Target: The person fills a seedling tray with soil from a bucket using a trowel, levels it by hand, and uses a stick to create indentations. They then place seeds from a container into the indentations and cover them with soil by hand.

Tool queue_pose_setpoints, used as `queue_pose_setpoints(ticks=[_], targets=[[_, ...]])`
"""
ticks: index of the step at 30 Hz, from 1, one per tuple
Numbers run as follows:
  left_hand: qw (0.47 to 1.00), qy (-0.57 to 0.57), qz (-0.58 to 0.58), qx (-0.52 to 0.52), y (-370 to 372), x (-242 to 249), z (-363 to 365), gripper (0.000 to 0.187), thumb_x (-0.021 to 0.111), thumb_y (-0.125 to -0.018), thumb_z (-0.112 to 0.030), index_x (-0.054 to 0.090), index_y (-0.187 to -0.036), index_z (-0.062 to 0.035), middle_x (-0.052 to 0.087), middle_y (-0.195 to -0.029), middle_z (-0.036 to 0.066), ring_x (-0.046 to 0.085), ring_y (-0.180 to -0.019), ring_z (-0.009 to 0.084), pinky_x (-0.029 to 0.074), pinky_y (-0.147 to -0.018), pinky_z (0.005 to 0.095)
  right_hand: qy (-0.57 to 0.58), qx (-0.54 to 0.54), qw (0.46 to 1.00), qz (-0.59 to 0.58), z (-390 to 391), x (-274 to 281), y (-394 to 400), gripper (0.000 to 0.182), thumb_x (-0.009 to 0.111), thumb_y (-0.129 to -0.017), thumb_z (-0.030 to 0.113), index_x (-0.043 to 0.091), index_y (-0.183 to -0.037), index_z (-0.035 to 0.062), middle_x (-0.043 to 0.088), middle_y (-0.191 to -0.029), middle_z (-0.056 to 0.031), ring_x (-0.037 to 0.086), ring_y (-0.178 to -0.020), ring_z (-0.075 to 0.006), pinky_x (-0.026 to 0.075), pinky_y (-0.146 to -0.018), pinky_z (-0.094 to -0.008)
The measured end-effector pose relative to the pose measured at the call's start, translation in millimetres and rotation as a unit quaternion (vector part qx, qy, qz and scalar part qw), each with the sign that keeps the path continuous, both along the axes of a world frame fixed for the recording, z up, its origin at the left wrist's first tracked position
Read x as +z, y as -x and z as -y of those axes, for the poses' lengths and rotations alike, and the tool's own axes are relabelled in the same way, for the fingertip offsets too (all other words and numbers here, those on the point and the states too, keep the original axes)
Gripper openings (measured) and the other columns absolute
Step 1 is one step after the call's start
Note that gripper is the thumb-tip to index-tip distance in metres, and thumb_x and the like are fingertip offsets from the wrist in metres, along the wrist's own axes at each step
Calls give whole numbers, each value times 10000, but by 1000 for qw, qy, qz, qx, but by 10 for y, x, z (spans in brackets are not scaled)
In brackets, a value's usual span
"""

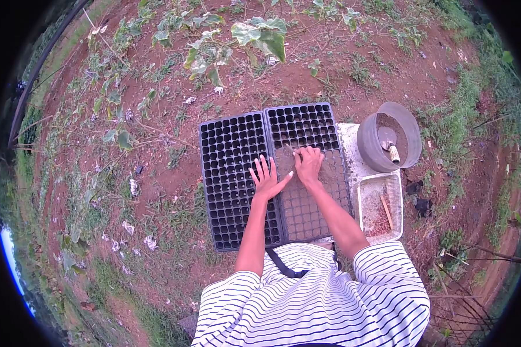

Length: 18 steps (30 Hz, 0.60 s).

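Two black seedling trays lie side by side in front of me. The left seedling tray (233, 179) has bare cells. In the right seedling tray (307, 215), brown soil fills the near and middle cells, while the far rows look mostly unfilled. My left hand (266, 184) rests with fingers spread across the inner edges of both trays. My right hand (308, 166) is over the soil in the right tray, its fingers curled and pressed together. A small thin shape shows near its fingertips, too indistinct to name.
To the right stands a round grey tub (362, 144) with soil and a trowel (394, 153) in it. Nearer me, a white plastic basket (399, 202) holds small reddish grains and a flat wooden stick (386, 211). Leafy plants (263, 36) grow beyond the trays.
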<state>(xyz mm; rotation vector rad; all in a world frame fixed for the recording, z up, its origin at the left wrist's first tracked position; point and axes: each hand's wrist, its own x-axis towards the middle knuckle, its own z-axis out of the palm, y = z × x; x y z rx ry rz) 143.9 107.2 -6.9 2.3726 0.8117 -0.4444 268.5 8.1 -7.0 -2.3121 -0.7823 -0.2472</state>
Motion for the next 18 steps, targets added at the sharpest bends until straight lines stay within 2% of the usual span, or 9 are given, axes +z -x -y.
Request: queue_pose_setpoints(ticks=[4, 9, 14, 16, 18], targets=[[1000, -2, -6, 1, -17, -14, 16, 1083, 342, -836, -796, -11, -1526, -39, -190, -1561, 226, -231, -1434, 356, -148, -1104, 584, 34, -22, 999, -25, -28, -36, -50, 71, 678, -807, 165, 664, -840, 104, 583, -900, -38, 493, -932, -257, 346, -827, -418], [1000, 8, 5, -3, 2, -8, -2, 1107, 332, -825, -810, -4, -1522, -19, -174, -1561, 238, -218, -1434, 381, -157, -1096, 594, 35, 30, 999, -8, -55, -60, -8, 57, 678, -794, 153, 665, -826, 106, 570, -873, -37, 486, -906, -258, 350, -812, -417], [1000, 9, 13, -3, -3, -31, -7, 1124, 323, -818, -821, 5, -1518, -1, -185, -1556, 245, -221, -1428, 396, -159, -1092, 599, -3, -5, 1000, -8, -70, -32, -39, 56, 693, -785, 161, 663, -784, 114, 575, -842, -25, 489, -908, -248, 339, -815, -405], [1000, 10, 18, -1, 7, -30, -1, 1124, 324, -817, -821, 5, -1518, -1, -178, -1557, 247, -213, -1430, 399, -161, -1091, 600, 29, 42, 998, -23, -41, 1, -14, 58, 679, -797, 164, 664, -814, 110, 568, -864, -30, 489, -893, -259, 351, -817, -412], [1000, 7, 5, -2, -2, -12, 5, 1077, 330, -844, -792, -8, -1523, -27, -191, -1557, 238, -237, -1427, 380, -159, -1093, 594, 13, 44, 999, -23, -2, 45, 9, 61, 679, -802, 163, 663, -827, 110, 566, -864, -34, 490, -897, -260, 351, -819, -412]])
